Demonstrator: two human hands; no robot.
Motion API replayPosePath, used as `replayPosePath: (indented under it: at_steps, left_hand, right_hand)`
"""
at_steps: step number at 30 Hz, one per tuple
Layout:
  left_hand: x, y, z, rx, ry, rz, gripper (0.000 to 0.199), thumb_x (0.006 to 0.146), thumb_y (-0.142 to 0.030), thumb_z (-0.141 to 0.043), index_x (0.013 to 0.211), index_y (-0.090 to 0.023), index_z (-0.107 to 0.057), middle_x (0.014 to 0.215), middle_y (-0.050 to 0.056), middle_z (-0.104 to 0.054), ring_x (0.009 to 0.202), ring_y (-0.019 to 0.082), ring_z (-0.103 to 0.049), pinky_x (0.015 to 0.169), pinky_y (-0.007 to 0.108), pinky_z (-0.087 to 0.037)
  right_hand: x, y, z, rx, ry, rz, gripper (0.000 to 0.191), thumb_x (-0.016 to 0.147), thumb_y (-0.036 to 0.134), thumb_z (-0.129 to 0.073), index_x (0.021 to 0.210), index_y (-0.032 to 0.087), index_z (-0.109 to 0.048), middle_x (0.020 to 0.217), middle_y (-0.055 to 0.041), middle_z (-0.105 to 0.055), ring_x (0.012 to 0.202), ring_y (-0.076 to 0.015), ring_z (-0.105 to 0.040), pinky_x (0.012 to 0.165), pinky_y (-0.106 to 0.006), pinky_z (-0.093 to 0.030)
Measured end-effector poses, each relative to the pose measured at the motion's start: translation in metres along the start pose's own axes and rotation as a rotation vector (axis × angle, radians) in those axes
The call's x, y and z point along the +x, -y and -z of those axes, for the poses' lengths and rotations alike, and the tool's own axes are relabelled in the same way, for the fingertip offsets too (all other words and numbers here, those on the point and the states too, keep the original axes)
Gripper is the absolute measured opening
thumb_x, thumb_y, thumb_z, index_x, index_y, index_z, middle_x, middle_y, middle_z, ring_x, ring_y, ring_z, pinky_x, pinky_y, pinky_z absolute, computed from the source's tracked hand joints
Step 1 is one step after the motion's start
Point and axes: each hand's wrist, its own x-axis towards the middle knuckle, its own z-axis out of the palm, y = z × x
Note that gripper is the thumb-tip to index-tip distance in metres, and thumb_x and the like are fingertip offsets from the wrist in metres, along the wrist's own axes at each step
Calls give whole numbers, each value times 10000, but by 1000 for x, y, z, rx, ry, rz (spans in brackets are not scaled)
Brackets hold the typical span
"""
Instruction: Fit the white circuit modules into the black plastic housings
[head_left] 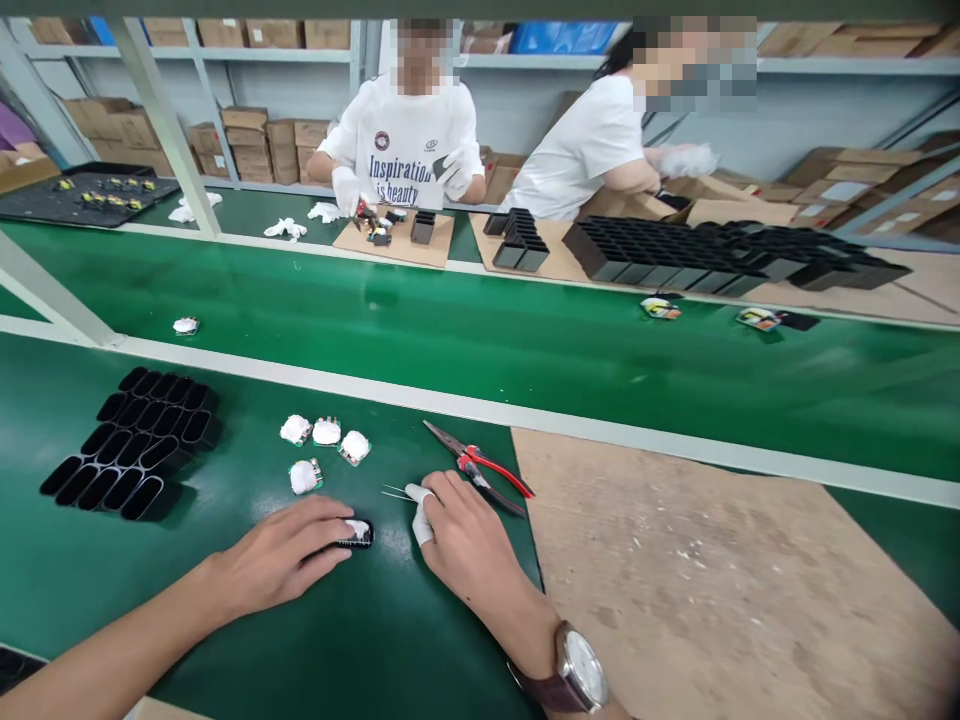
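Clamping the small black case point(363, 532) with the left hand point(281, 550), well in from the far edge of the worktop point(390, 620). Pinching thin tweezers point(396, 493) in the closed right hand point(465, 540), near the pliers point(474, 460) by the cardboard's point(712, 590) far left corner.

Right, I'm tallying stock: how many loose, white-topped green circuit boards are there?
5: left board, middle board and right board in a row; near board by the left hand; far board past the rail. More may be hidden.

L hand point(285, 550) palm-down, part. curled; R hand point(466, 540) pinching.
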Motion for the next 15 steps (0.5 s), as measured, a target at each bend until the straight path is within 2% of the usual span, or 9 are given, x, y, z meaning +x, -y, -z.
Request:
replayPosePath:
  at_steps: [4,7,10,12,15]
  left_hand:
    - [3,-5,7,63,-29,-97,363,977,-36,-641,1293,-216,-654,1286,158,-678,1141,272,-721,930,369,-640]
    - [5,-9,9,50,-48,-92,365,975,-36,-641,1296,-209,-667,1269,161,-690,1137,275,-726,942,379,-640]
    - [7,-9,6,-4,-48,-63,334,985,-46,-635,1264,-220,-697,1253,152,-708,1128,268,-735,954,391,-636]
    - [8,-8,4,-128,-93,49,251,990,-99,-662,1193,-231,-729,1219,129,-732,1085,256,-751,930,381,-644]
    - [13,-6,6,-560,-193,432,110,988,-262,-724,1082,-207,-727,1032,78,-768,893,211,-777,787,331,-675]
  right_hand:
    - [2,5,3,85,-39,2,386,817,-52,-466,1052,175,-672,1140,-137,-660,1043,-283,-610,852,-434,-564]
    - [3,6,4,141,-76,25,395,891,-33,-443,1153,169,-659,1202,-146,-656,1113,-286,-603,887,-444,-566]
    - [4,8,3,129,-53,49,379,915,-10,-458,1206,143,-647,1255,-162,-649,1161,-306,-587,917,-463,-562]
    - [5,10,2,111,-27,39,396,927,14,-476,1274,131,-626,1286,-167,-645,1173,-312,-585,936,-475,-559]
    - [5,11,-1,83,-12,9,443,934,32,-487,1349,140,-597,1263,-153,-657,1102,-295,-611,910,-467,-565]
